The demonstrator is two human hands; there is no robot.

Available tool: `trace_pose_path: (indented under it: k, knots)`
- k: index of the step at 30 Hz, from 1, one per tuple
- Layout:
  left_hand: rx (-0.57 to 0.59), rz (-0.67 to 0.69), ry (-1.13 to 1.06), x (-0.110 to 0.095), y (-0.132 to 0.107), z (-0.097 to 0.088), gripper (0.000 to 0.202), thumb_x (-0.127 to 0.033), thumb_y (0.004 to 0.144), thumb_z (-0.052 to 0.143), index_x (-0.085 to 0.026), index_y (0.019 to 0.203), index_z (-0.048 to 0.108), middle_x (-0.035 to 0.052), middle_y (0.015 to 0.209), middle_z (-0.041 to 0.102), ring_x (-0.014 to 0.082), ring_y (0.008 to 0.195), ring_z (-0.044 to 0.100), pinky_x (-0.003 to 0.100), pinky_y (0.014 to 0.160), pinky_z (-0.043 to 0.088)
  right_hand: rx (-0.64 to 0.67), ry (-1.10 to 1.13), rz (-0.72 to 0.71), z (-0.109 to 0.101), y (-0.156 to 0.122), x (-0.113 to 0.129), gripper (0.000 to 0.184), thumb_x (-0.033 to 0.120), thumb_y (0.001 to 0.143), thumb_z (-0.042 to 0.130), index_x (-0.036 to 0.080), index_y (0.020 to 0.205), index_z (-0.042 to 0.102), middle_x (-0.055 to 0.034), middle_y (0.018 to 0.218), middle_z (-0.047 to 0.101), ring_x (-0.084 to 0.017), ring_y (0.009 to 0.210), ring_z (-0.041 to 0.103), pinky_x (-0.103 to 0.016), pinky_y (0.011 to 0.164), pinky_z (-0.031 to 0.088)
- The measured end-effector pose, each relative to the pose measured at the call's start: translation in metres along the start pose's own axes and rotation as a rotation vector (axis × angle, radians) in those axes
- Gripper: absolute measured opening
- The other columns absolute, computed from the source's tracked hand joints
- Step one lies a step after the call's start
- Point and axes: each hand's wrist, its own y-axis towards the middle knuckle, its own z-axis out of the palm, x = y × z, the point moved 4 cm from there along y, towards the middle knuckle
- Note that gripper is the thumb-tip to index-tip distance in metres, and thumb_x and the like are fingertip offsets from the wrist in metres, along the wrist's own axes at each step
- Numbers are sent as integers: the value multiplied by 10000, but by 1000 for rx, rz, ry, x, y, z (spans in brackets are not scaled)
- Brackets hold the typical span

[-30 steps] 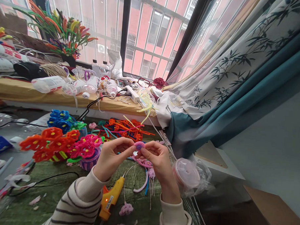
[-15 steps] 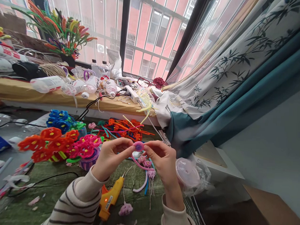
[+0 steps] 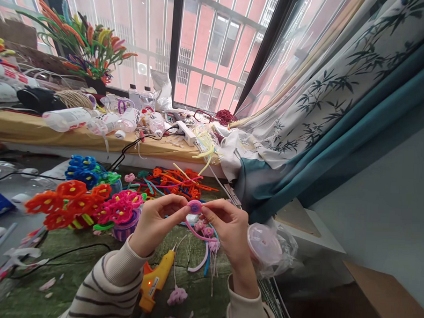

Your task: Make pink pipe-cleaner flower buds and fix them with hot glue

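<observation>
Both hands meet over a green mat (image 3: 77, 270). My left hand (image 3: 156, 220) pinches one side of a small pink and purple pipe-cleaner coil (image 3: 195, 207), and my right hand (image 3: 228, 227) pinches the other side. A pink tail of the pipe cleaner (image 3: 198, 234) curls down from the coil under my right fingers. A yellow glue gun (image 3: 156, 279) lies on the mat just below my left wrist. Small pink pipe-cleaner flowers (image 3: 208, 234) lie beneath my hands.
Orange, pink and blue pipe-cleaner flower bunches (image 3: 87, 202) stand at the left. Loose orange pipe cleaners (image 3: 176, 181) lie behind my hands. A clear plastic bag with a round container (image 3: 267, 246) sits at the right. The window ledge (image 3: 75, 136) holds bottles and a power strip (image 3: 187, 132).
My right hand shifted slightly right and turned, and the coil's pink tail now hangs out below it. My left hand has kept its pinch in place.
</observation>
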Motion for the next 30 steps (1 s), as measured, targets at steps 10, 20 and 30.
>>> trace_pose_path:
  k: [10, 20, 30]
  knots:
    - [6, 7, -2, 1, 1, -3, 178, -288, 715, 791, -134, 758, 713, 19, 680, 691, 108, 593, 619, 164, 542, 521, -12, 41, 30, -1, 1, -3, 161, 338, 761, 777, 186, 797, 740, -31, 713, 724, -167, 602, 668, -250, 513, 523]
    - [38, 58, 124, -3, 2, -5, 194, -316, 720, 778, -137, 722, 702, 19, 645, 671, 117, 567, 602, 184, 525, 515, 44, -36, 111, -1, 2, -8, 266, 405, 730, 793, 175, 856, 749, -55, 783, 737, -162, 596, 651, -259, 539, 534]
    - [60, 114, 193, -5, 2, -2, 171, -306, 745, 752, -146, 713, 699, 21, 652, 676, 118, 577, 599, 183, 533, 501, -16, -11, 94, -6, 4, -9, 277, 382, 689, 828, 191, 863, 729, -9, 686, 681, -137, 531, 613, -244, 502, 525]
